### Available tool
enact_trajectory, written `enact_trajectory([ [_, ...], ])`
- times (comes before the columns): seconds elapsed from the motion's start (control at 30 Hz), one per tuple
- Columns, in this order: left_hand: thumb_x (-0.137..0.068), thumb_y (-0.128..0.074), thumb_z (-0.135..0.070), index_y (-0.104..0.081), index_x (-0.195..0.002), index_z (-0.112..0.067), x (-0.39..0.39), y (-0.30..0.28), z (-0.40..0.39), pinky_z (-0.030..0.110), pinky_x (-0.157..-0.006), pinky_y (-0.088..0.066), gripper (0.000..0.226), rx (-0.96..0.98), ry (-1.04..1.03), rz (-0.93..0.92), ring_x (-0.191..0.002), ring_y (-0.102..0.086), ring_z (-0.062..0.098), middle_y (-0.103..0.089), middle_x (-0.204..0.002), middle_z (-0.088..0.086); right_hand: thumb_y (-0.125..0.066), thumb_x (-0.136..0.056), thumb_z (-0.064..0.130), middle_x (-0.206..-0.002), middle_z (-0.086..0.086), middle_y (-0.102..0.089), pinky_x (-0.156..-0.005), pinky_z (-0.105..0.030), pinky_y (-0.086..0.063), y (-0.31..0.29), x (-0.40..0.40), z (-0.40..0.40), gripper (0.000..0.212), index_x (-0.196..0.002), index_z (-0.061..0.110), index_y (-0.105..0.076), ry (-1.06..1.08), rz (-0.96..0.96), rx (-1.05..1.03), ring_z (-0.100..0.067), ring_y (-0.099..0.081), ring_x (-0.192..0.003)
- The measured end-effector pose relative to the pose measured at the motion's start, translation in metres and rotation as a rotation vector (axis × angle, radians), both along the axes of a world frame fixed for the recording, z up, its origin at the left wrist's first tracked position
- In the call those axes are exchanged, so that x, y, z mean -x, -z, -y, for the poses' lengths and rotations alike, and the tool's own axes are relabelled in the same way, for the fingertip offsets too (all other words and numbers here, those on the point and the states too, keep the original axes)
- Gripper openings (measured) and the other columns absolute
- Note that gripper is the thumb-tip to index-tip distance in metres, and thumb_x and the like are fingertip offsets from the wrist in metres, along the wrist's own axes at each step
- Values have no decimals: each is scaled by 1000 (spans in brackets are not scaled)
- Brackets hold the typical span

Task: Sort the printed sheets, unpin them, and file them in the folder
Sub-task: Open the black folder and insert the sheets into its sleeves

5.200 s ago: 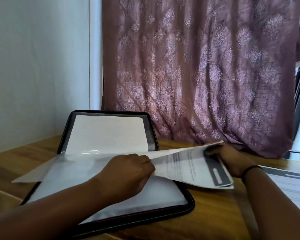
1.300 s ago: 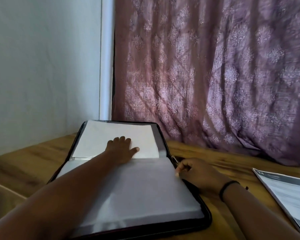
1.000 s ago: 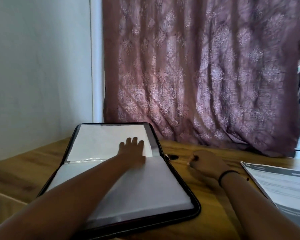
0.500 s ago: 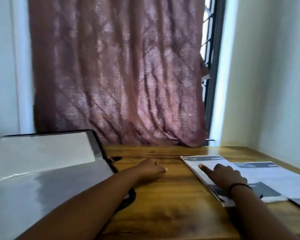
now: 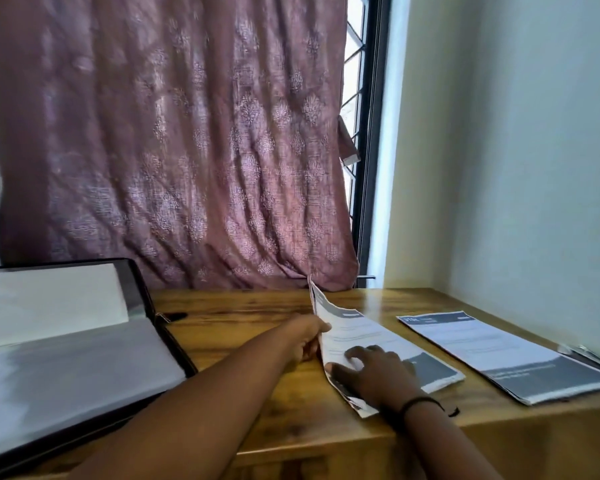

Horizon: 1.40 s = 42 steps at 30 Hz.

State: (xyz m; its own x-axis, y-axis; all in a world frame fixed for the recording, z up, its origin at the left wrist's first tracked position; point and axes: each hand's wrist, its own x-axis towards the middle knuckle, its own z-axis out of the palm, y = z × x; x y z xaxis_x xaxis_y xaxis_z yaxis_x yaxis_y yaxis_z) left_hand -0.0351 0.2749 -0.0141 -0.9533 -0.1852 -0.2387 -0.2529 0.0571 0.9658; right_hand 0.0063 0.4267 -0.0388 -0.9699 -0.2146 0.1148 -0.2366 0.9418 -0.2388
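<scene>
printed sheets lie in a small stack on the wooden table, a little right of the middle, and their left edge is lifted so the pages stand up in a curve. the left hand grips that raised edge, thumb on the printed face and fingers curled behind it. the right hand rests flat on the lower part of the same stack with its fingers spread and relaxed, and a black band circles its wrist. a second set of printed sheets lies flat further right, well apart from the first, near the table's far corner. the black zip folder sits open at the left end of the table, its upper half tipped up toward the curtain, with clear sleeves and white paper inside. the tabletop is warm, glossy wood with dark grain. behind it hangs a mauve patterned curtain, beside it a strip of dark window frame with a grille, and a pale wall closes the right side.
</scene>
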Motion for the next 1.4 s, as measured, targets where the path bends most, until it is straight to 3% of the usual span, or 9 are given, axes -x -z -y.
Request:
enact_trajectory([
  [0.27,-92,-44,-1,-59,-118,-8,-32,-15,60,37,-79,-57,31,332,-64,-315,-95,-67,28,-67,-117,11,-62,-87,49,-130,2,-57,-93,-28,-43,-21,-7,24,42,-124,30,-54,-176,5,369,-13,-54,-109],
  [0.5,-89,-48,14,-63,-104,-8,-86,-59,166,30,-86,-54,30,405,91,-455,-93,-65,20,-68,-105,10,-69,-82,36,-146,-12,-37,-108,-47,-33,-86,-24,82,73,-144,18,-35,-222,-761,374,-34,-34,-135],
  [0.6,-91,-51,10,-63,-110,-4,-108,-69,196,24,-85,-52,27,460,158,-473,-95,-64,17,-67,-106,10,-72,-80,40,-135,-3,-54,-102,-44,-44,-123,-29,111,73,-141,25,-35,-346,-471,342,-25,-55,-121],
  [0.73,-90,-56,5,-67,-103,-10,-132,-78,230,20,-81,-53,23,508,98,-566,-85,-67,7,-70,-95,1,-79,-77,14,-92,4,-75,-81,-31,-57,-141,-13,141,28,-101,18,-67,-618,33,393,-12,-72,-82],
  [0.8,-89,-62,-2,-70,-101,-14,-140,-82,252,25,-83,-53,19,637,-4,-623,-89,-67,11,-72,-95,1,-72,-78,-2,-89,-3,-76,-64,-21,-56,-142,-1,150,26,-101,8,-68,-687,254,505,-15,-73,-75],
  [0.93,-86,-65,-4,-73,-93,-13,-146,-79,287,19,-77,-50,14,755,-178,-703,-80,-64,6,-70,-89,-2,-63,-76,-11,-102,-27,-70,-56,-34,-59,-126,28,175,31,-105,-3,-68,-673,742,729,-32,-72,-75],
  [1.17,-91,-62,-24,-64,-117,-14,-127,-45,303,25,-87,-45,28,844,-422,-579,-103,-60,18,-65,-117,4,-66,-81,-7,-94,-18,-74,-58,-27,-57,-74,52,222,27,-107,-3,-66,-638,622,824,-25,-73,-75],
  [1.27,-88,-50,-61,-27,-147,-22,-127,-25,300,40,-108,-31,74,1120,-526,-205,-136,-32,29,-27,-152,6,-92,-57,30,-95,-20,-74,-78,-41,-58,-62,90,202,62,-104,-4,-69,-527,451,900,-34,-71,-83],
  [1.4,-77,-31,-84,-27,-146,-22,-127,-11,285,47,-107,-27,92,1200,-403,130,-137,-28,31,-25,-152,6,-80,-69,14,-105,-29,-67,-64,-50,-59,-47,140,152,59,-121,-5,-59,-245,427,1412,-34,-71,-77],
])
